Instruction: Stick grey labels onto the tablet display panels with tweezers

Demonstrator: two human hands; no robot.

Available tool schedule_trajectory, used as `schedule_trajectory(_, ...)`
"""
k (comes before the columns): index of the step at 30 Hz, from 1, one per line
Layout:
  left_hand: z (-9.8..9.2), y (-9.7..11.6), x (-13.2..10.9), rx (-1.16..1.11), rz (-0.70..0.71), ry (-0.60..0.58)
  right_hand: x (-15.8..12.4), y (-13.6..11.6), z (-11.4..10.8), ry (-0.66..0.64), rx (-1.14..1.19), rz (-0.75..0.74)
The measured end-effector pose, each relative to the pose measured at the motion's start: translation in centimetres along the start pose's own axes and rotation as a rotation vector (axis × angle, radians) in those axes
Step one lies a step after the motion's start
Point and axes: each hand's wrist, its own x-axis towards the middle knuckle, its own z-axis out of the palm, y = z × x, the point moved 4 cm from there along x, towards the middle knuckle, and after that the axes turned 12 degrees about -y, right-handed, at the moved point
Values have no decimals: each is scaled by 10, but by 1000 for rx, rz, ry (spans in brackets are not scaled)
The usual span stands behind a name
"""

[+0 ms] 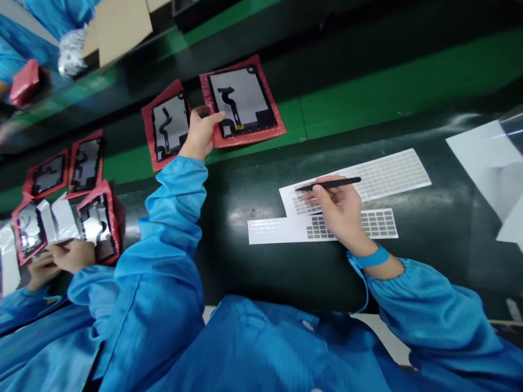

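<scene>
At 12 o'clock the left hand point(200, 136) touches a black-framed panel point(241, 100) in a red pouch point(273, 122), grip unclear; the right hand point(339, 209) pinches black tweezers point(339, 183) above label sheets point(392, 171) at 3 o'clock, many grey pads point(378, 223) left. A co-worker's hands point(69, 256) work at 8 o'clock on the dark worktop point(261, 261)

This is an electronics assembly line, folks, and the evidence is stacking up! A blue anti-static smock point(159, 283) is covering the worker, a blue wrist strap point(372, 257) is circling the wrist, and a dark bench point(412, 272) with a green stripe point(392, 103) is running across the view. Display panels point(241, 98) are lying on red foam pouches point(261, 133), sheets of tiny labels point(355, 185) are spreading across the bench, and a co-worker's blue sleeve point(36, 321) is showing alongside!
</scene>
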Motion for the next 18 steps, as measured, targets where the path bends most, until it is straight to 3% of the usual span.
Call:
schedule_trajectory(3,13,3,-18,-147,-11,37,2,1,-1,6,7,-8)
schedule_trajectory(5,16,14,-48,-204,-16,50,3,2,-1,11,15,4)
schedule_trajectory(9,15,58,-159,-316,52,11,4,2,-1,4,30,16)
schedule_trajectory(13,31,78,-279,-465,-81,-38,7,-1,-1,24,64,20)
schedule_trajectory(15,45,70,-318,-450,-146,-51,7,-7,-5,50,53,9)
schedule_trajectory(18,62,58,-349,-272,-158,-92,-3,-20,-11,41,2,12)
